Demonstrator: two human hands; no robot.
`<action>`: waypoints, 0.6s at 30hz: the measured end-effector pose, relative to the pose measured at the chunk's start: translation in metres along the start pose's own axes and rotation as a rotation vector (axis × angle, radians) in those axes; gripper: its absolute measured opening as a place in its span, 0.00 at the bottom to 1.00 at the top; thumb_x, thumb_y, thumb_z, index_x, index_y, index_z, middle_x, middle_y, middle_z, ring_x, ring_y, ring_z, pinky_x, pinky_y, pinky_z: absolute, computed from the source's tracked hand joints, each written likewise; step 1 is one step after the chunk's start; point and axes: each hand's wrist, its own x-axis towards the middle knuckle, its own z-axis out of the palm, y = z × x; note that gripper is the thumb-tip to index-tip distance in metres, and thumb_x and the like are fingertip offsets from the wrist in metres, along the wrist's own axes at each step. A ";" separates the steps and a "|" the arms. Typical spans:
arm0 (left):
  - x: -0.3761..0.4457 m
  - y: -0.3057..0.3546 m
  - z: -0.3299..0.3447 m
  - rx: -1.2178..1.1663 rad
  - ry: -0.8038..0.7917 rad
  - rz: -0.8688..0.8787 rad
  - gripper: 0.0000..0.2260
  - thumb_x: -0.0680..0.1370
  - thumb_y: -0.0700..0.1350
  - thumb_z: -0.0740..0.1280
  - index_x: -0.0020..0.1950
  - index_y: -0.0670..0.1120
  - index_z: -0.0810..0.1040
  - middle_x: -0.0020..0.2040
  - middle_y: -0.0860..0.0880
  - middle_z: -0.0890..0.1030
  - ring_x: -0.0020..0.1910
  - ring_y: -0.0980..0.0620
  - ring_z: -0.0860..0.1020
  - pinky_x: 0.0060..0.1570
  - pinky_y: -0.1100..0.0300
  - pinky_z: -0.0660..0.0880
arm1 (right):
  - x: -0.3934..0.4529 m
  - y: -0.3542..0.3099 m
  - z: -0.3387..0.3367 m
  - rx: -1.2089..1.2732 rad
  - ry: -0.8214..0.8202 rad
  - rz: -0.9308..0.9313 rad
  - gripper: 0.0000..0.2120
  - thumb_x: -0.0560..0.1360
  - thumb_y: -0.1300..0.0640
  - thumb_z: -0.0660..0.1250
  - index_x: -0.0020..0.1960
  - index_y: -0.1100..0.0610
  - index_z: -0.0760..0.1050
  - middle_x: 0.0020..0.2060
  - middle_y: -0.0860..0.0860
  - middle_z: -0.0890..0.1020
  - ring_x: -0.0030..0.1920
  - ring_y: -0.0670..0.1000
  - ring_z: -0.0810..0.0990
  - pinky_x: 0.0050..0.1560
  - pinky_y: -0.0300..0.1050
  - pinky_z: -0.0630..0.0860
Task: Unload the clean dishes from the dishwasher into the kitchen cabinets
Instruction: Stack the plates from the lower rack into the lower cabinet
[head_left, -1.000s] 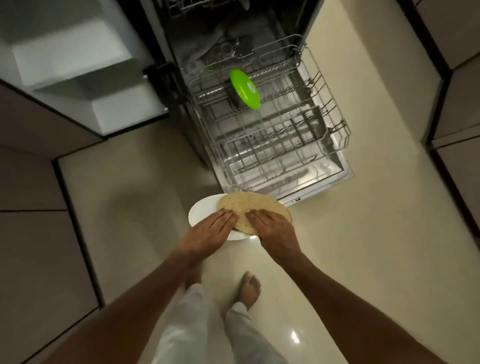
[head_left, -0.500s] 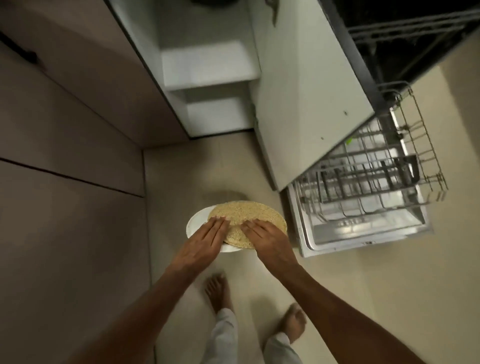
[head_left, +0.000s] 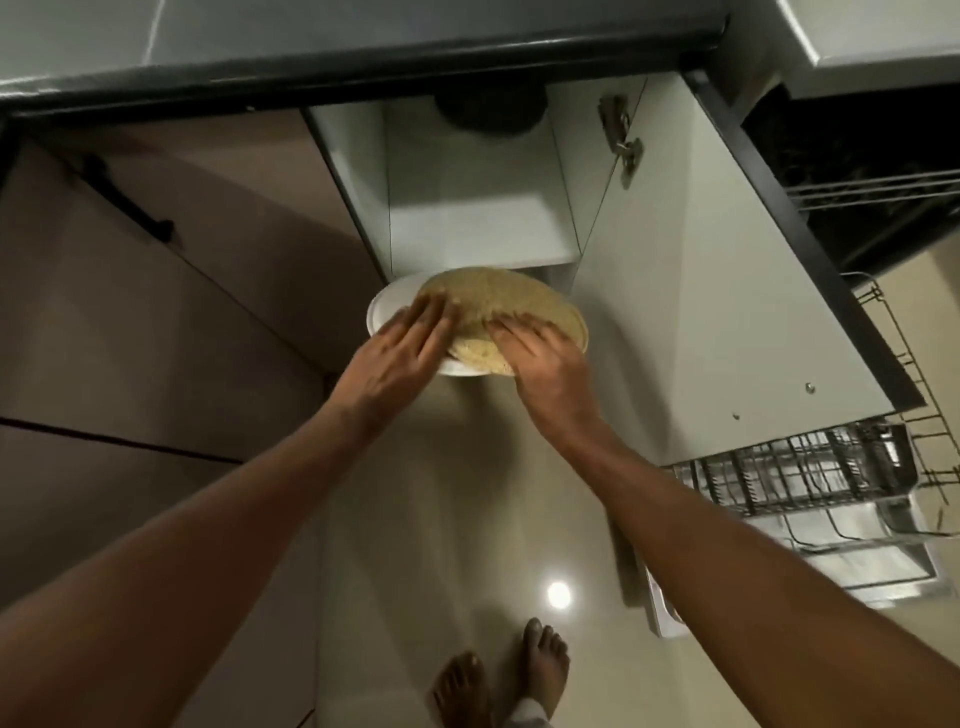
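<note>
A tan speckled plate (head_left: 511, 306) lies on top of a white plate (head_left: 387, 312), and the pair hangs in the air in front of the open lower cabinet (head_left: 478, 228). My left hand (head_left: 395, 358) holds the stack at its near left edge, fingers spread flat on top. My right hand (head_left: 545, 369) holds the near right edge the same way. Both thumbs are hidden under the plates. The dishwasher's lower rack (head_left: 810, 473) is pulled out at the right and looks bare of dishes where it shows.
The open cabinet door (head_left: 717, 291) stands between the cabinet and the dishwasher. A dark round object (head_left: 488, 111) sits high at the back of the cabinet. Closed brown cabinet fronts (head_left: 156, 312) line the left. My bare feet (head_left: 540, 670) stand on the glossy floor.
The view has swung left from the dishwasher rack to the open cabinet. Both hands have carried the stacked plates up to the cabinet's opening, with the grip unchanged.
</note>
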 end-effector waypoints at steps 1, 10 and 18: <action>0.010 -0.005 0.003 0.000 0.011 -0.033 0.22 0.85 0.35 0.56 0.80 0.34 0.62 0.79 0.33 0.64 0.79 0.34 0.65 0.75 0.40 0.69 | 0.010 0.008 0.005 -0.028 -0.003 -0.007 0.22 0.76 0.70 0.67 0.69 0.60 0.81 0.63 0.54 0.85 0.62 0.58 0.85 0.62 0.55 0.82; 0.078 -0.056 0.093 0.122 0.171 -0.006 0.21 0.89 0.37 0.47 0.81 0.34 0.61 0.81 0.34 0.61 0.81 0.37 0.62 0.76 0.42 0.67 | 0.073 0.083 0.093 -0.196 0.137 -0.156 0.20 0.79 0.68 0.62 0.68 0.59 0.82 0.64 0.54 0.85 0.62 0.58 0.85 0.60 0.55 0.82; 0.134 -0.100 0.193 0.358 0.241 -0.073 0.24 0.86 0.32 0.44 0.83 0.34 0.54 0.81 0.32 0.57 0.80 0.35 0.63 0.78 0.46 0.65 | 0.095 0.134 0.194 -0.212 0.302 -0.165 0.20 0.74 0.68 0.68 0.65 0.61 0.83 0.60 0.58 0.86 0.56 0.61 0.87 0.57 0.55 0.83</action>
